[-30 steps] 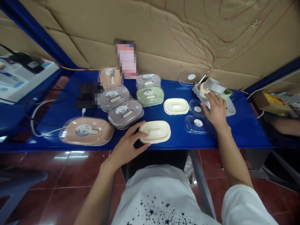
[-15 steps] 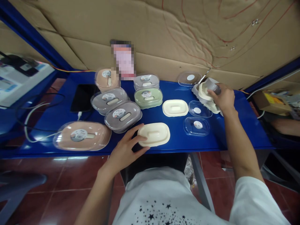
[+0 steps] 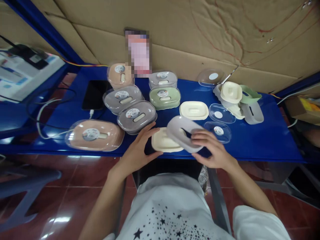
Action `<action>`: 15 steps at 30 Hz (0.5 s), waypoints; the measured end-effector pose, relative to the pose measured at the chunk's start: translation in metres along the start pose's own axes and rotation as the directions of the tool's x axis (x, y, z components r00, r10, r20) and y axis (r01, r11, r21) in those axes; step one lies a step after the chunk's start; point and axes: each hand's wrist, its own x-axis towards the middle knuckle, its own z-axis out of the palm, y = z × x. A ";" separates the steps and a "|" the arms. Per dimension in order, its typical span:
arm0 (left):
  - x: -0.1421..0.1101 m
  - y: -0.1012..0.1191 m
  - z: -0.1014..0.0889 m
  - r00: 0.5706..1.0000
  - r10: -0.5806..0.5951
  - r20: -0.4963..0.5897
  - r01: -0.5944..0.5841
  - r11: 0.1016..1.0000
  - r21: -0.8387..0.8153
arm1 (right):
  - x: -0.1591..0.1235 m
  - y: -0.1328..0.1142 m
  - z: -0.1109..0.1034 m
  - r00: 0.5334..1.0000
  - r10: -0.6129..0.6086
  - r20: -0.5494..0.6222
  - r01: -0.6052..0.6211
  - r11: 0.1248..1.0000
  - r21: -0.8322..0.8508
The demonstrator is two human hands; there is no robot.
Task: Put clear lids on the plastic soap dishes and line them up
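Note:
At the front edge of the blue table, my left hand [image 3: 141,146] steadies a cream oval plastic piece [image 3: 163,140] with a raised middle, fingers at its far side and thumb at its near side. My right hand [image 3: 211,145] grips the right end of a grey oval plastic cover [image 3: 178,131] with a slot. This cover is tilted over the right part of the cream piece and partly hides it. Just behind lies a second cream oval piece [image 3: 194,110]. Clear oval lids [image 3: 222,113] with round white labels lie to its right.
Closed boxes in peach [image 3: 110,128], grey [image 3: 137,116] and green [image 3: 165,98] stand on the left and centre. Loose cream [image 3: 231,92], grey [image 3: 253,113] and green parts [image 3: 251,95] pile up at the right. A black phone [image 3: 95,95] with a white cable lies at the left.
My right hand has come from the pile at the right to the front centre, bringing the grey cover. My left hand stays at the cream piece. The view has shifted slightly.

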 end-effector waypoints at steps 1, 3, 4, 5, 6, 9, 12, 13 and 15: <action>0.000 -0.001 0.000 1.000 0.004 -0.009 -0.004 1.000 -0.004 | 0.003 -0.003 0.008 0.998 -0.028 0.051 0.027 0.999 0.025; -0.001 -0.001 -0.001 1.000 0.013 0.001 -0.013 1.000 -0.003 | 0.011 -0.003 0.020 0.990 -0.066 0.128 0.058 0.996 0.067; -0.001 -0.002 -0.001 1.000 0.012 0.017 -0.012 1.000 0.000 | 0.015 -0.001 0.024 0.985 -0.083 0.153 0.071 0.994 0.082; -0.001 -0.001 -0.002 0.999 0.008 0.032 -0.008 1.000 0.003 | 0.020 0.001 0.025 0.980 -0.097 0.175 0.082 0.992 0.094; -0.002 -0.001 -0.002 0.999 0.003 0.046 -0.003 1.000 0.006 | 0.024 0.002 0.026 0.974 -0.108 0.199 0.089 0.991 0.101; -0.002 0.001 -0.003 0.998 0.001 0.056 -0.001 1.000 0.001 | 0.033 0.004 0.022 0.958 -0.111 0.264 0.086 0.991 0.104; -0.001 0.000 -0.002 0.996 0.033 0.077 -0.033 0.999 -0.005 | 0.036 0.001 0.020 0.944 -0.110 0.311 0.076 0.990 0.119; -0.001 -0.001 -0.002 0.995 0.051 0.086 -0.051 0.999 -0.003 | 0.035 0.000 0.020 0.941 -0.113 0.318 0.077 0.989 0.125; -0.001 -0.003 -0.001 0.992 0.087 0.088 -0.087 0.996 0.002 | 0.033 -0.002 0.022 0.941 -0.116 0.317 0.084 0.990 0.114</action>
